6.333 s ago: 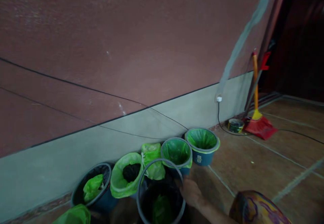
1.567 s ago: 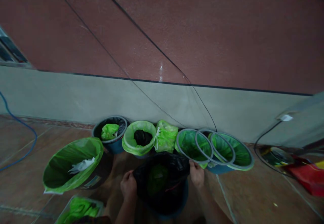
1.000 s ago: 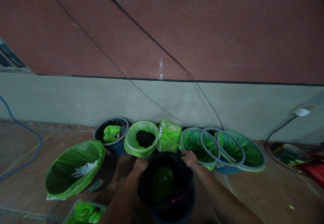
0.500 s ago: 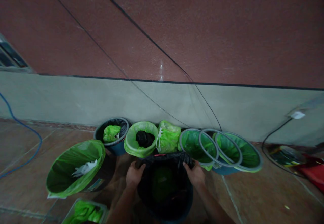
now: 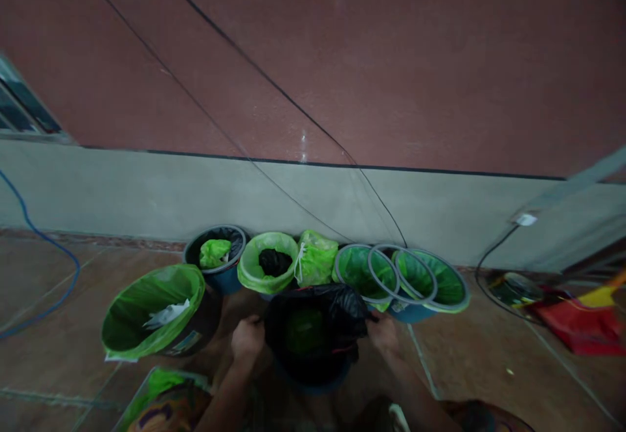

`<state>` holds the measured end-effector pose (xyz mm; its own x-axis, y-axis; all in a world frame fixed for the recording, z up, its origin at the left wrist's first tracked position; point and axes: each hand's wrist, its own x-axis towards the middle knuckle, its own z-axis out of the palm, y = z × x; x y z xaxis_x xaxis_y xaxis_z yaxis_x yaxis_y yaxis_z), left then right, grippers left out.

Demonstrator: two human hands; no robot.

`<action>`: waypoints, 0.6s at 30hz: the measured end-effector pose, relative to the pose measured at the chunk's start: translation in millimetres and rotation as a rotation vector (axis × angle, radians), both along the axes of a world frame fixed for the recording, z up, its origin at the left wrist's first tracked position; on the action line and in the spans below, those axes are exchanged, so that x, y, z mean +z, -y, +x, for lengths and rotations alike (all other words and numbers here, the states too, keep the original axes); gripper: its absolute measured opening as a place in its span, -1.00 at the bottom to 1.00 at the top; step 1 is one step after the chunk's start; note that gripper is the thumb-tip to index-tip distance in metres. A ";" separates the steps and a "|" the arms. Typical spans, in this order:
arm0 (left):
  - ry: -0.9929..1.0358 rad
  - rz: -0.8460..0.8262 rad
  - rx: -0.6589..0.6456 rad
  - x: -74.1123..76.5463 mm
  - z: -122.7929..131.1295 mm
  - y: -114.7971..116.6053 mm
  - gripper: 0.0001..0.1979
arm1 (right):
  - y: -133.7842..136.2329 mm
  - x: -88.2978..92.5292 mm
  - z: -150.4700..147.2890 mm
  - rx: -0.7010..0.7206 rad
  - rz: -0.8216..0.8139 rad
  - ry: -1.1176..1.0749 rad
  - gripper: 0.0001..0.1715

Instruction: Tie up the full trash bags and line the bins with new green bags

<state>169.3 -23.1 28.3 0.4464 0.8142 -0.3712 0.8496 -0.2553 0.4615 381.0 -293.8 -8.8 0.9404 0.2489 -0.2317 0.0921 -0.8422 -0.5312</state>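
Note:
Directly before me stands a dark bin (image 5: pixel 315 380) lined with a black trash bag (image 5: pixel 342 305). Something green (image 5: pixel 304 331) shows dimly down inside it. My left hand (image 5: pixel 248 339) is closed on the bag's edge at the left of the rim. On the opposite side my right hand (image 5: pixel 383 333) grips the bag's edge too, its fingertips partly hidden by dark plastic. The bag's far right part bulges up in loose folds. Just behind it sits a tied green trash bag (image 5: pixel 317 259), beside a green-lined bin (image 5: pixel 248 283) with black plastic inside.
Left, a large green-lined bin (image 5: pixel 193 337) holds white scraps; behind it stands a blue bin (image 5: pixel 225 281). Green-lined bins (image 5: pixel 413 313) with loose grey rings (image 5: pixel 370 269) stand right. A tray (image 5: pixel 134 396) lies lower left, a blue hose (image 5: pixel 73 275) far left, a red item (image 5: pixel 572 324) right.
Both hands still hold the bag's edge. The bag's right side has been pulled up and bunches more. The view has shifted, bringing my knees in at the bottom.

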 end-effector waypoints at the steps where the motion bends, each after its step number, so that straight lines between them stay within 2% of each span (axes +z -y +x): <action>1: -0.002 -0.001 0.015 2.9 -1.9 0.9 -0.67 | 3.7 3.2 -1.8 -0.021 -0.004 0.002 -0.62; 4: -0.026 0.021 0.051 10.7 -6.1 4.2 -0.67 | 9.3 13.0 -16.0 -0.107 -0.001 0.065 -0.54; 6: -0.032 0.043 0.067 16.5 -5.6 5.9 -0.66 | 8.2 21.3 -31.0 -0.097 0.034 0.160 -0.50; 7: -0.027 0.060 0.067 19.5 -3.7 6.5 -0.66 | 6.5 25.7 -39.5 -0.048 0.056 0.199 -0.50; 9: -0.002 0.106 0.027 25.0 3.7 7.7 -0.64 | 2.2 33.8 -57.7 0.137 0.085 0.223 -0.51; 12: 0.051 0.193 -0.115 28.7 24.9 10.3 -0.63 | -2.1 37.1 -83.7 0.480 0.028 0.115 -0.46; 14: 0.097 0.276 -0.268 26.4 44.9 13.0 -0.60 | -1.8 29.5 -96.2 0.638 -0.090 0.028 -0.39; 16: 0.122 0.350 -0.447 20.2 67.3 15.6 -0.55 | 0.2 14.6 -102.4 0.707 -0.223 -0.005 -0.31; 18: 0.082 0.381 -0.591 11.6 89.4 17.4 -0.50 | 2.4 -3.4 -101.9 0.693 -0.326 0.020 -0.26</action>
<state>258.8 -40.6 39.9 0.8678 0.4938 -0.0551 0.4855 -0.8192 0.3054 279.0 -296.2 -12.2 0.5992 0.7050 -0.3793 0.6630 -0.7026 -0.2585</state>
